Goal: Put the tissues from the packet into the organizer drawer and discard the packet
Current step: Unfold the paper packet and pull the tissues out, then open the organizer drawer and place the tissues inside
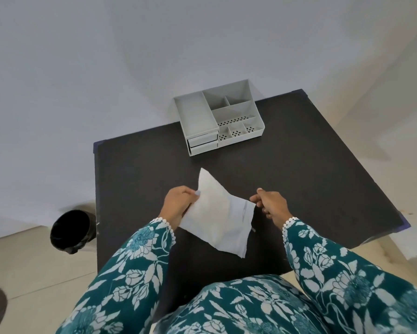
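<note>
Packet (220, 214) (white, soft) above table (299, 177), both hands' fingers pinching its opposite edges

Soft, even daylight, faint shadows; wide-angle edges bow, sleeves perhaps slightly blurred.

A dark, matte table (299, 179) stood against a plain pale wall (106, 56), its corners capped in blue. Pale tiled floor (29, 268) spread beyond the left fingers' outer side, where a black-lined bin (70, 229) sat beside the table's edge. Light was soft and even.
</note>
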